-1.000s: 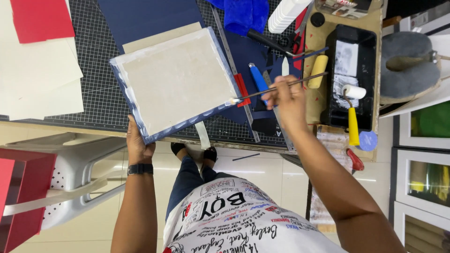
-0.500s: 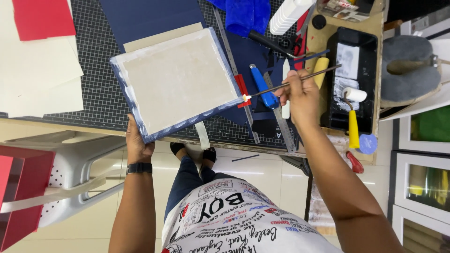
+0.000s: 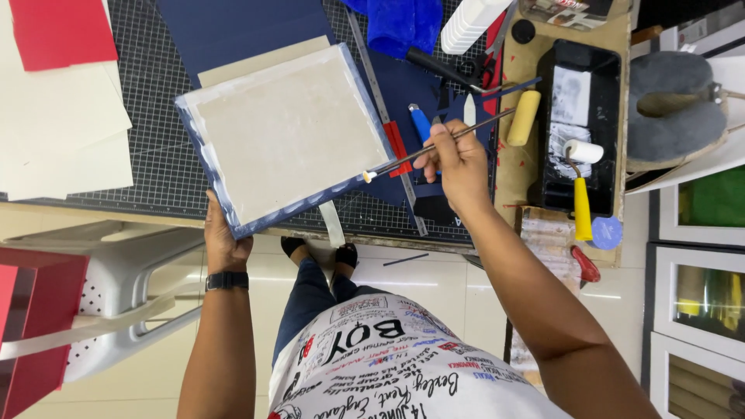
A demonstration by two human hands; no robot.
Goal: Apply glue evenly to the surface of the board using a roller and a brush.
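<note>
Head view: left hand (image 3: 225, 240) fingers grip the board's (image 3: 287, 136) near corner; right hand (image 3: 458, 159) fingers pinch a brush (image 3: 434, 146), its tip at the right edge; face whitish, border apparently unfinished.

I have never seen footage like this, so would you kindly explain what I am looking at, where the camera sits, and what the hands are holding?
There is no machine here: a person works with two bare hands, and a camera worn on the head looks straight down, so you see the arms, the shirt and the feet below.

The left hand, with a dark watch at the wrist, grips the near corner of a flat pale board edged in blue cloth, tilted over the table's front edge. The right hand holds a thin brush like a pen, its pale tip at the board's right edge.

Beneath lies a gridded cutting mat, with cream sheets and a red sheet at the left. To the right sit a metal ruler, a black tray and a small roller with a yellow handle.
</note>
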